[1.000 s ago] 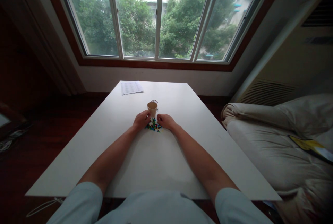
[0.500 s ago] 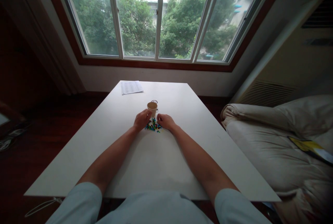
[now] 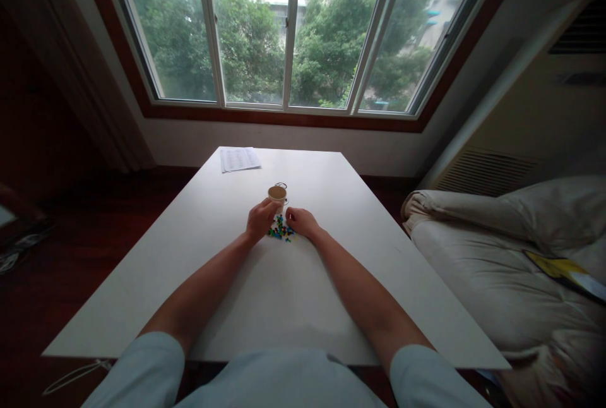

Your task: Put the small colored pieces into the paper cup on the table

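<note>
A light brown paper cup [image 3: 277, 193] stands upright on the white table. Just in front of it lies a loose pile of small coloured pieces [image 3: 280, 230], mostly green, blue and dark, too small to name. My left hand [image 3: 262, 218] is at the pile's left side, fingers bent together in front of the cup and covering part of it. On the right of the pile, my right hand [image 3: 302, 222] rests with curled fingers near the pieces. What either hand pinches is too small to see. Behind the cup shows a thin dark loop [image 3: 281, 184].
Sheets of printed paper [image 3: 240, 159] lie at the far left of the white table [image 3: 350, 282]. A wide window [image 3: 284, 35] is beyond it. To the right stands a pale sofa [image 3: 464, 269] with a yellow and black item [image 3: 558, 266] on it.
My left hand has shifted slightly to the right, its fingertips now farther across the cup's front and over the left part of the pile. My right hand stays almost still.
</note>
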`<control>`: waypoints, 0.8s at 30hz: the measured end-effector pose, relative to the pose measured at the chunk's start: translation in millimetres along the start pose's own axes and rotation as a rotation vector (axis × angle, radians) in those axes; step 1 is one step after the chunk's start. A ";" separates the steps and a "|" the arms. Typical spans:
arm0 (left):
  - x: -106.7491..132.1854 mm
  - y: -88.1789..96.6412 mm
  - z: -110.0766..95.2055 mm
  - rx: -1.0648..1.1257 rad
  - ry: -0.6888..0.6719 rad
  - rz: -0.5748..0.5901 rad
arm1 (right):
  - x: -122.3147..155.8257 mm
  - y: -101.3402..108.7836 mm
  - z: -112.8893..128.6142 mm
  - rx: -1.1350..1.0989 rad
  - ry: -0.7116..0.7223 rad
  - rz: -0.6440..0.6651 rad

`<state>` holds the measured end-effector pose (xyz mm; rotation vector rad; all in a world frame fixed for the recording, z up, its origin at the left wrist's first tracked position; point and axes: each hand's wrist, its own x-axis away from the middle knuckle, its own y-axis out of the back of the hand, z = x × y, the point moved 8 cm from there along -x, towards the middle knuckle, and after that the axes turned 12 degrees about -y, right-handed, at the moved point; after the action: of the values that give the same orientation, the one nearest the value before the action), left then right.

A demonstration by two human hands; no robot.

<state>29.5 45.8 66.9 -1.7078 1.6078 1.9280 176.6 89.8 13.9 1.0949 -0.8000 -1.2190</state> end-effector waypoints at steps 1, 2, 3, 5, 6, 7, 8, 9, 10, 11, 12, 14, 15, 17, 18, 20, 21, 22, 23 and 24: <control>0.1 0.3 0.8 0.003 0.007 -0.004 | 0.1 0.0 -0.3 -0.001 -0.001 0.001; 0.1 0.6 1.4 0.009 0.012 -0.009 | 0.1 -0.1 -0.6 -0.001 -0.003 0.002; 0.1 0.7 1.7 0.019 0.016 -0.015 | 0.2 -0.1 -0.9 -0.001 -0.005 0.003; -0.2 0.4 1.6 0.045 0.021 -0.022 | 0.4 -0.1 -1.2 0.002 -0.010 0.004; -0.4 0.1 1.6 0.054 0.024 -0.024 | 0.5 -0.1 -1.3 0.003 -0.011 0.004; -0.5 -0.2 1.6 0.061 0.028 -0.025 | 0.6 0.0 -1.3 0.002 -0.012 0.002; -0.5 -0.5 1.9 0.064 0.032 -0.024 | 0.6 0.1 -1.2 0.001 -0.012 0.000; -0.4 -0.9 2.4 0.066 0.037 -0.021 | 0.7 0.1 -1.1 -0.001 -0.012 0.000; -0.1 -1.4 3.0 0.067 0.042 -0.019 | 0.6 0.0 -1.0 -0.002 -0.012 0.001; 0.2 -1.9 3.9 0.069 0.047 -0.016 | 0.5 0.1 -1.1 -0.003 -0.014 0.000; 0.6 -2.4 4.9 0.068 0.054 -0.014 | 0.4 0.0 -1.2 -0.003 -0.015 0.001; 1.5 -3.1 7.7 0.061 0.071 -0.014 | 0.1 -0.4 -1.4 -0.003 -0.016 0.004; 2.1 -3.4 9.4 0.058 0.080 -0.016 | -0.1 -0.4 -1.4 -0.002 -0.016 0.004; 3.0 -3.1 12.9 0.056 0.099 -0.027 | -0.2 -0.8 -1.6 -0.001 -0.013 0.006; 3.5 -2.8 14.6 0.059 0.106 -0.034 | -0.2 -0.9 -1.7 0.000 -0.012 0.005; 4.2 -2.2 17.6 0.067 0.116 -0.046 | -0.2 -1.3 -1.8 0.002 -0.009 0.007; 4.5 -2.0 18.8 0.070 0.118 -0.048 | -0.2 -1.7 -2.0 0.005 -0.010 0.010; 4.8 -1.8 19.6 0.071 0.119 -0.049 | -0.1 -1.8 -2.1 0.007 -0.011 0.012; 5.0 -1.6 20.2 0.071 0.119 -0.049 | -0.1 -1.9 -2.2 0.008 -0.013 0.012; 5.0 -1.5 20.3 0.070 0.117 -0.048 | -0.1 -1.8 -2.3 0.007 -0.016 0.013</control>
<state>15.3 58.6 58.3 -1.8447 1.6355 1.7588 178.2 90.5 11.5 1.0854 -0.8227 -1.2158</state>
